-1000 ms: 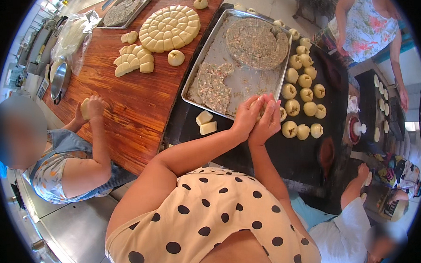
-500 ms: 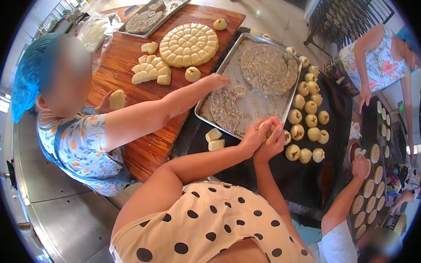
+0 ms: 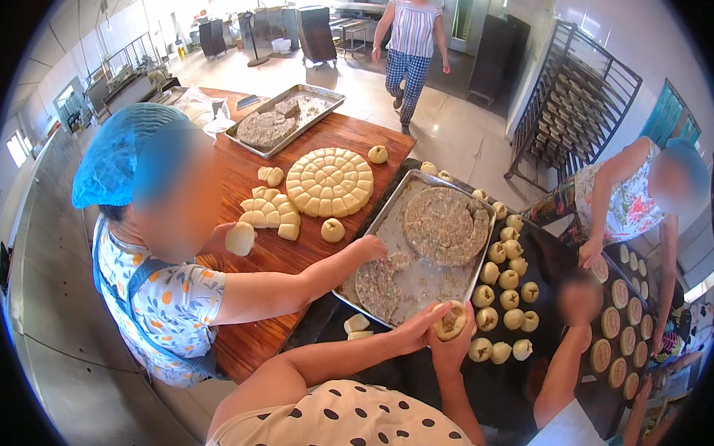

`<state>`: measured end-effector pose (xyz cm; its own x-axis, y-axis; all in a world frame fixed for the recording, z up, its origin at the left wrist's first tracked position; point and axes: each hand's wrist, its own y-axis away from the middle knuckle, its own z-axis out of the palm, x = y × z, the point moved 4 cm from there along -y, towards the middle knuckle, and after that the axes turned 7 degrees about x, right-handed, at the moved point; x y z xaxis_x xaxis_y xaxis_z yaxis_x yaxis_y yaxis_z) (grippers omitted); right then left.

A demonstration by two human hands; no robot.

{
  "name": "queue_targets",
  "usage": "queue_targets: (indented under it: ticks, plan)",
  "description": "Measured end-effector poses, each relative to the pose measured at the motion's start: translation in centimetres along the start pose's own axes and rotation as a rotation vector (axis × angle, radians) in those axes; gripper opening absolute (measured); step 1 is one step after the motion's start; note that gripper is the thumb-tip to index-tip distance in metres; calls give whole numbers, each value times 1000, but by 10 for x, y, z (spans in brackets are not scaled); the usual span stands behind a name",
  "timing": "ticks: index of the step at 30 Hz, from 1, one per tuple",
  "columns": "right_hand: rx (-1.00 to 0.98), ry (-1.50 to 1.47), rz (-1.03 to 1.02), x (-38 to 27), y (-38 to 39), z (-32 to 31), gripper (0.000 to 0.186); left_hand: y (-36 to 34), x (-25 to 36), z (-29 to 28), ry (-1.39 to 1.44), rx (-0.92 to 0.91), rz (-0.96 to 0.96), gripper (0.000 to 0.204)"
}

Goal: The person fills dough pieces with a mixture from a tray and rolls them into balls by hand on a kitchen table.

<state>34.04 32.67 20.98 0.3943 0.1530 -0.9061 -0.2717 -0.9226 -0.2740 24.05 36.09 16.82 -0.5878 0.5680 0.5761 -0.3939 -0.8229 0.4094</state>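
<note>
Over the near edge of the metal tray, my left hand (image 3: 420, 329) and my right hand (image 3: 453, 350) are closed round a filled dough bun (image 3: 450, 320). Its open top shows crumbly brown filling inside. In the tray (image 3: 447, 283) lie a large round slab of filling (image 3: 447, 224) and a smaller broken portion (image 3: 377, 291). A co-worker's hand (image 3: 367, 250) reaches to the smaller portion, fingertips hidden or too small to make out. That person's other hand holds a flattened dough piece (image 3: 240, 239). Right of my hands stand rows of gathered buns (image 3: 508, 299).
Two dough pieces (image 3: 357, 325) lie left of my hands. The wooden table (image 3: 354, 133) bears a scored dough round (image 3: 330, 182) and a second filling tray (image 3: 329, 104). Co-workers press flat round cakes (image 3: 610, 323) at right. A person (image 3: 413, 32) walks beyond, near a rack (image 3: 577, 97).
The view has tilted up, showing more of the room and a walking person. The bun's open, filled top now shows between my hands. The co-worker's hand has drawn in toward the smaller filling portion.
</note>
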Motion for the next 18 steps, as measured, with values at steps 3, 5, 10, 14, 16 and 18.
queue_targets:
  ticks: [3,5,10,14,16,18]
  plan:
    - [-207,-173,-134,-1,-6,-8,102,3,5,-7,-220,-52,-48,52]
    - [-236,0,-208,-13,-6,-16,104,12,9,-2,-422,-174,-131,53]
    - [-47,22,-223,9,-1,-17,92,20,2,19,-88,-132,-68,54]
    - [-67,-129,-301,-22,-1,-22,89,28,-1,18,-131,-137,-86,47]
    - [-213,-134,-299,-23,-11,-21,89,20,5,5,-296,-197,-133,48]
    - [-347,-57,-168,-21,-14,-23,90,25,10,8,-346,-193,-233,51]
